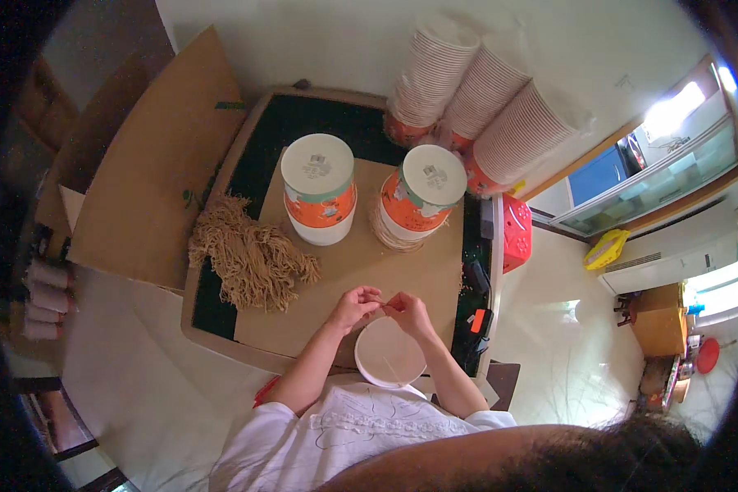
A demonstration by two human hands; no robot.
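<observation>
My left hand (355,309) and my right hand (409,314) meet fingertip to fingertip over the near edge of the table. Both are closed in a pinch; whatever thin thing lies between them is too small to make out. Just below, close to my body, is a white round tub (391,353) with a thin pale strand across it. Beyond my hands stand two upturned orange-and-white paper buckets, one at left (320,201) and one at right (423,193). Loops of tan cord (398,238) ring the right bucket's lower part. A tangled heap of tan cords (250,254) lies to the left.
A cardboard sheet (361,271) covers much of the dark green tabletop. Tall nested stacks of paper buckets (521,135) lean by the wall at back right. Small black tools (477,324) line the right edge, beside a red plastic stool (517,234). A large cardboard box (160,164) rises at left.
</observation>
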